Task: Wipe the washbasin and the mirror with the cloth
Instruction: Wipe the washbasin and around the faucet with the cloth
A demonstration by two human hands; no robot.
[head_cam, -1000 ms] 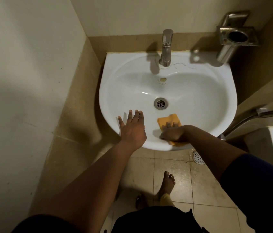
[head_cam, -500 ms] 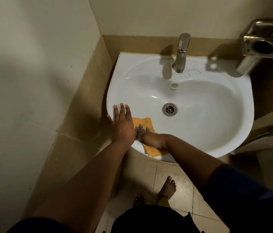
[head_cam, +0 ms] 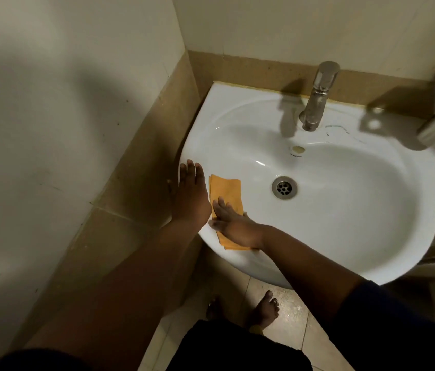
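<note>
Porcelain of the white washbasin (head_cam: 344,210) gleams wet under me, set into a corner of beige tile and pale wall, with the drain (head_cam: 284,187) at its middle. Left of the drain, my right hand (head_cam: 233,224) presses flat, fingers spread, on the folded orange cloth (head_cam: 225,188), which lies over the near-left rim. My left hand (head_cam: 191,192) rests flat and open on the rim beside the cloth, close to the side wall. Beyond the drain the tap (head_cam: 318,96) stands at the back edge. Right of the drain the bowl lies wide and bare.
</note>
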